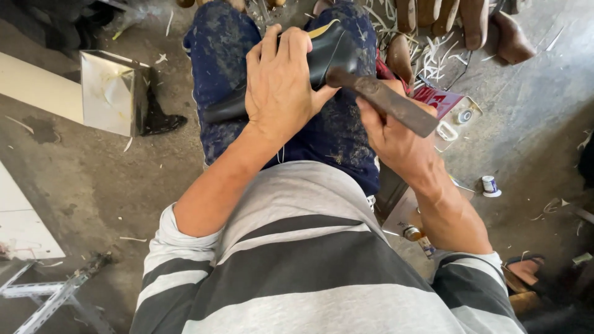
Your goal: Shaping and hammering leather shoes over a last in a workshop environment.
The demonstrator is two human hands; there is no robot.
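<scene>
A black shoe (322, 49) lies across the person's lap, braced on the thighs so it stays steady. The left hand (281, 83) presses down over it, fingers (291, 46) curled close and clamped on the upper. The right hand (396, 139) grips a rusty metal tool (387, 99), fingers wrapped tight round its handle, its end touching the shoe. Wooden shoe lasts (461, 21) lie on the floor (93, 179) beyond, near small glue pots (490, 185).

A shoe (322, 52) lay on the person's lap under the left hand (281, 83), the right hand (396, 139) just right of it gripping a tool (387, 102), with a box (114, 93) on the floor (93, 179) far left and a small jar (490, 185) right.
</scene>
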